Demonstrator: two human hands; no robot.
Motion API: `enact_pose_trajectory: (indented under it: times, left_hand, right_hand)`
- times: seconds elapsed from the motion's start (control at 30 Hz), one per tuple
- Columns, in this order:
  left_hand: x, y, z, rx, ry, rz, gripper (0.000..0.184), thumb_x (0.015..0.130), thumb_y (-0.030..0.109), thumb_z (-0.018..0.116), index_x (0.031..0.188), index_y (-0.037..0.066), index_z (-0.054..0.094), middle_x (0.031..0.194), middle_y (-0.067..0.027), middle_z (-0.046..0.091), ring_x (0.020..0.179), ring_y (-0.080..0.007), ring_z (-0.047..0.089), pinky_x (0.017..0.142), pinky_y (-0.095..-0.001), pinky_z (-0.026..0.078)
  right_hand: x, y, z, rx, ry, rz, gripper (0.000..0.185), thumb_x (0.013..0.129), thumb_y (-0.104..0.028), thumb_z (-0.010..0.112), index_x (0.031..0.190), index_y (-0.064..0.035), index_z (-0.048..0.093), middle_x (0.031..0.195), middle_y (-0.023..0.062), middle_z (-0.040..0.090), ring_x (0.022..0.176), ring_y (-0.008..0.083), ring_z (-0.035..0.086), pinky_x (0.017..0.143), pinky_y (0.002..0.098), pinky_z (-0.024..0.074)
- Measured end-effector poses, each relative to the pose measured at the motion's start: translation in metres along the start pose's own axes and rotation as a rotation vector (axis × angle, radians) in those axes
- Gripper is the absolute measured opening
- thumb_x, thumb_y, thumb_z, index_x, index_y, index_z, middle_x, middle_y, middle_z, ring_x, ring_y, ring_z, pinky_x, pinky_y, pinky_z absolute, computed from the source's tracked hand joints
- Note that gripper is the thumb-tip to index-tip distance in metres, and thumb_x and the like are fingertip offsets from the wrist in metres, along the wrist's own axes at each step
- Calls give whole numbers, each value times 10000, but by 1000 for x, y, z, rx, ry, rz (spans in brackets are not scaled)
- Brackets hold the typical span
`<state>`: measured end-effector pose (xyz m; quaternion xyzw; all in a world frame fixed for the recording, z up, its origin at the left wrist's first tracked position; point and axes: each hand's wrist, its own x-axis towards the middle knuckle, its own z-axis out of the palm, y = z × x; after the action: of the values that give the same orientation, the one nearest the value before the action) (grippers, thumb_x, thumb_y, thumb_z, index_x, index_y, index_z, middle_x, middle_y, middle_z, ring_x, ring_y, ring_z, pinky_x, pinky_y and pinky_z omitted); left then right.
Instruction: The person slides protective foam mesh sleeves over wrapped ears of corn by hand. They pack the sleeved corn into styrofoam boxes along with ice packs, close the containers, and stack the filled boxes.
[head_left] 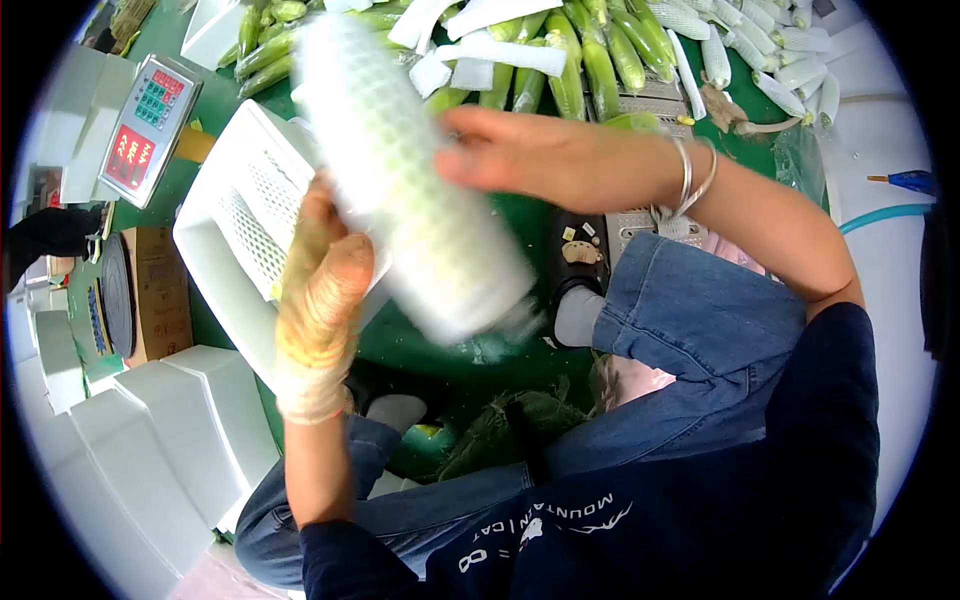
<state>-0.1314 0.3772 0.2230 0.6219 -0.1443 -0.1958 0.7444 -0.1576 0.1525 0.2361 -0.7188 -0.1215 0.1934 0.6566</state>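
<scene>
A large ear of corn in a white foam net sleeve (415, 200) is held up close to the camera, tilted and smeared by motion. Pale green shows through its mesh. My left hand (325, 290), in a stained tan glove, is closed at the corn's left side, its fingers partly hidden. On the other side, the fingertips of my bare right hand (560, 160) meet the sleeve's edge; their blur hides whether they grip. Beneath my left hand stands a white foam box (225, 290) with net-sleeved corn (250, 240) inside.
Green corn ears (600, 60) and loose white foam nets (500, 50) lie at the top. Sleeved corn (790, 70) is piled at top right. A digital scale (150, 130) stands at left, above a cardboard box (160, 300). White foam boxes (180, 430) fill the lower left.
</scene>
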Motion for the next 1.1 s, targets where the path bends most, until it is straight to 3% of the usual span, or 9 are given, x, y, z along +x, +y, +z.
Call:
enact_pose_trajectory:
  times: [0.07, 0.2, 0.27, 0.43, 0.6, 0.67, 0.83, 0.93, 1.1]
  left_hand:
    - [2, 10, 10, -443, 2, -178, 837, 723, 419, 704, 1317, -64, 365, 1220, -226, 516, 983, -287, 587, 845, -365, 507]
    - [9, -1, -30, -802, -123, -282, 754, 745, 365, 703, 1294, -41, 384, 1104, -237, 545, 917, -322, 583, 802, -395, 521]
    - [0, 2, -48, -591, 165, -184, 736, 766, 390, 684, 1292, -32, 390, 1119, -245, 536, 903, -316, 577, 785, -405, 517]
    - [-6, 46, -128, -346, 313, 13, 632, 822, 382, 624, 1269, -19, 428, 1087, -201, 554, 913, -269, 578, 770, -362, 514]
    - [-19, 37, -160, -113, 672, 96, 506, 816, 350, 645, 1148, -14, 530, 928, -139, 613, 822, -240, 610, 740, -353, 516]
    - [-18, 37, -136, -103, 610, 56, 490, 801, 368, 670, 1094, -5, 545, 933, -153, 618, 796, -250, 622, 721, -371, 529]
    - [-3, -13, -31, -78, 152, -319, 423, 723, 267, 723, 1025, -6, 612, 870, -77, 639, 774, -146, 611, 712, -301, 506]
    - [28, -66, 68, -58, -99, -411, 695, 626, 252, 775, 1184, -50, 490, 957, -112, 636, 836, -187, 608, 740, -306, 503]
    - [97, -216, 114, 387, 54, -556, 750, 633, 312, 750, 1250, 8, 451, 1063, -202, 630, 957, -336, 626, 842, -385, 495]
  right_hand:
    - [18, 31, -24, -238, 47, -190, 420, 1007, -315, 339, 1276, -32, 493, 1220, 64, 559, 1144, 175, 488, 977, 295, 370]
    - [58, 182, -72, -1044, 208, 275, 681, 726, -365, 699, 1205, 42, 437, 1054, 262, 567, 992, 372, 559, 807, 429, 466]
    - [53, 254, -51, -1246, 183, 419, 671, 715, -325, 694, 1201, 29, 393, 1057, 278, 556, 1031, 403, 539, 840, 431, 460]
    - [47, 246, -44, -761, 285, 601, 735, 609, -314, 755, 1141, 6, 361, 989, 281, 585, 958, 414, 580, 804, 442, 474]
    - [51, 105, -43, -594, 178, 270, 695, 598, -323, 764, 1071, 26, 393, 941, 253, 608, 869, 342, 619, 769, 384, 484]
    - [47, 81, -45, -629, 157, 147, 671, 615, -312, 752, 1068, 26, 392, 919, 247, 608, 851, 350, 616, 752, 396, 484]
    - [-18, 105, -92, -1105, 86, 644, 668, 608, -320, 772, 1070, -6, 404, 887, 246, 608, 859, 408, 601, 760, 442, 483]
    - [-71, 163, -119, -1192, 301, 759, 761, 624, -322, 771, 1188, 15, 388, 1037, 247, 607, 953, 389, 604, 830, 416, 497]
    - [-145, 235, -115, -822, 800, 749, 833, 629, -275, 762, 1237, 55, 297, 1024, 288, 592, 945, 437, 590, 835, 454, 484]
